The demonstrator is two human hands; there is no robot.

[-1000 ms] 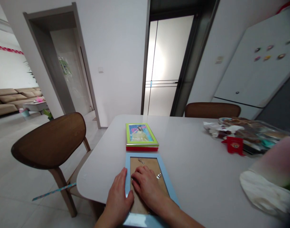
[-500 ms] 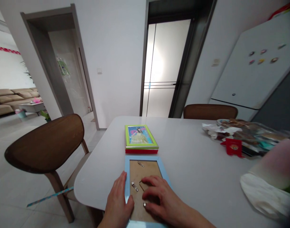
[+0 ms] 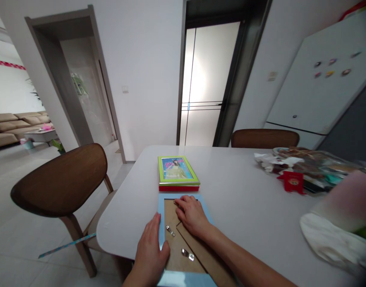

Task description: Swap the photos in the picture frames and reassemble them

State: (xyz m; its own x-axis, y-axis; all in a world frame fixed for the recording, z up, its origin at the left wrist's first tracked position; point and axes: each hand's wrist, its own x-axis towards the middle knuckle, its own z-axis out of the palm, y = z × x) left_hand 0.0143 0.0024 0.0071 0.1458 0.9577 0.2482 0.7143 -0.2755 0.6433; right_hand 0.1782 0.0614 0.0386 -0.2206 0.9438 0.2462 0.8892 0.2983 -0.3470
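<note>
A light blue picture frame (image 3: pixel 183 278) lies face down on the table, its brown backing board (image 3: pixel 174 251) upward. My left hand (image 3: pixel 149 249) rests along the frame's left edge, fingers stretched and thumb over the board. My right hand (image 3: pixel 191 213) reaches to the top of the board, its bent fingertips closed at the upper metal clip, which they mostly hide. Two more metal clips show: one clip (image 3: pixel 170 230) at the board's left middle and a lower clip (image 3: pixel 187 254). A dark-edged stand flap (image 3: pixel 200 251) lies partly beneath my right forearm.
Beyond the blue frame lies a green picture frame (image 3: pixel 162 175) with a red one (image 3: pixel 179 188) beneath it. Plastic bags (image 3: pixel 317 159), a red packet (image 3: pixel 293 181) and a white cloth-like item (image 3: pixel 323 235) occupy the table's right side. A brown chair (image 3: pixel 60 179) stands at the left.
My right hand has moved from the lower clip up to the clip at the top of the board. The lower clip is now uncovered. My left hand has stayed at the frame's left edge.
</note>
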